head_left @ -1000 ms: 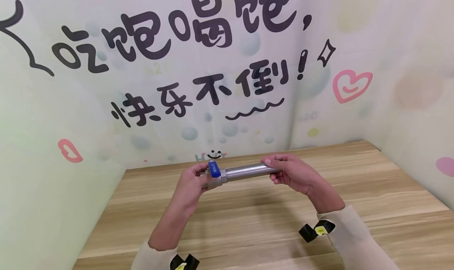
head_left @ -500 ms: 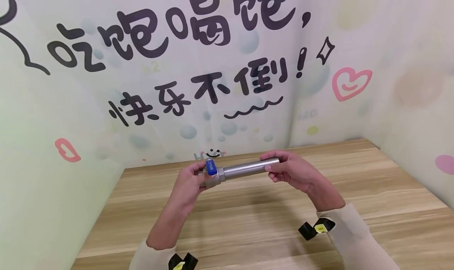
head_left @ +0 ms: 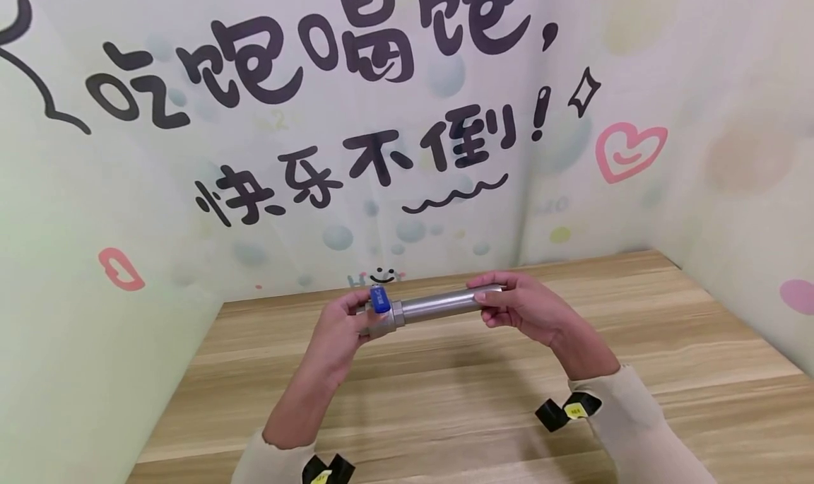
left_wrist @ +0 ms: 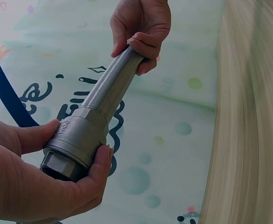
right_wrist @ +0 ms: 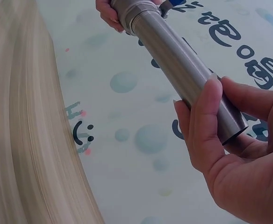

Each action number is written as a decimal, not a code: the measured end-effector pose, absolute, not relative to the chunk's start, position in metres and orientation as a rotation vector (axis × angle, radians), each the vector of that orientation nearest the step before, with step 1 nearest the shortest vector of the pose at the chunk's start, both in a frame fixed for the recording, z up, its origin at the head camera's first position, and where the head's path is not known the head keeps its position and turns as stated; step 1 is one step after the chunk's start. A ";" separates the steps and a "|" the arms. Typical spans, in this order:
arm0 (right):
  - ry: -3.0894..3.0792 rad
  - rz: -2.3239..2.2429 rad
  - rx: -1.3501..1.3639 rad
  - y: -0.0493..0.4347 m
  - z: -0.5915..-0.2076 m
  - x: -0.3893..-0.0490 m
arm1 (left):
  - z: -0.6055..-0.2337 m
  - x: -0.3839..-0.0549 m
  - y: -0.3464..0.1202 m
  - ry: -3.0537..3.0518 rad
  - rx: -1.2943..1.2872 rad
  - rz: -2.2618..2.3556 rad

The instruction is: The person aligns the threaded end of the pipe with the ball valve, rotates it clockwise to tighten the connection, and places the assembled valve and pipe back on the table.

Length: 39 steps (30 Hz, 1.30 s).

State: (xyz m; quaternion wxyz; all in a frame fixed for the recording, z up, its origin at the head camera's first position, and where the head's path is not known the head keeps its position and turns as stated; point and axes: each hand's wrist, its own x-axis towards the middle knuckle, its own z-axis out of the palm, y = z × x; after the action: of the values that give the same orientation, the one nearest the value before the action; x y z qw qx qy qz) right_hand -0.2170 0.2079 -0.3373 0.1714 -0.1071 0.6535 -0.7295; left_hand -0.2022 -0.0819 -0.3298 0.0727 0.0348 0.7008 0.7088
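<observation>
A steel ball valve [left_wrist: 75,133] with a blue lever handle [head_left: 379,299] is joined end to end with a smooth metal pipe [head_left: 441,305]. My left hand [head_left: 338,332] grips the valve body, thumb on one side and fingers on the other in the left wrist view. The pipe's free end is held by my right hand [head_left: 528,307], whose fingers and thumb curl round it near the open rim in the right wrist view. Both pieces are in the air above the table, tilted slightly up to the right in the head view. The joint's inside is hidden.
A wood-grain table [head_left: 407,399] lies below both hands. Behind it and at the sides hang pale printed walls [head_left: 305,116] with black lettering and coloured spots, close to the table's back edge. Each sleeve carries a black wrist camera [head_left: 569,411].
Over the second, the right thumb has slid down on the pipe's end and the fingers have shifted; the pipe appears turned slightly. The left hand keeps its grip on the valve.
</observation>
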 end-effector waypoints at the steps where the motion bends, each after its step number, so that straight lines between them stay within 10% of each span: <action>1: 1.859 -2.068 -0.305 0.208 -0.337 -0.217 | -0.330 -0.202 -0.082 2.104 0.104 2.131; 39: 2.527 -1.351 -0.356 0.188 -0.414 -0.246 | -0.394 -0.244 -0.093 2.276 0.013 1.698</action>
State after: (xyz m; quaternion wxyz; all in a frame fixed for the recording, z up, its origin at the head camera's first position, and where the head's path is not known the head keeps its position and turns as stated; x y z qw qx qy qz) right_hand -0.2457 0.1876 -0.4136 0.1267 -0.1223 0.8680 -0.4642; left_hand -0.2444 -0.0934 -0.3940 0.1502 0.0046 0.7924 0.5912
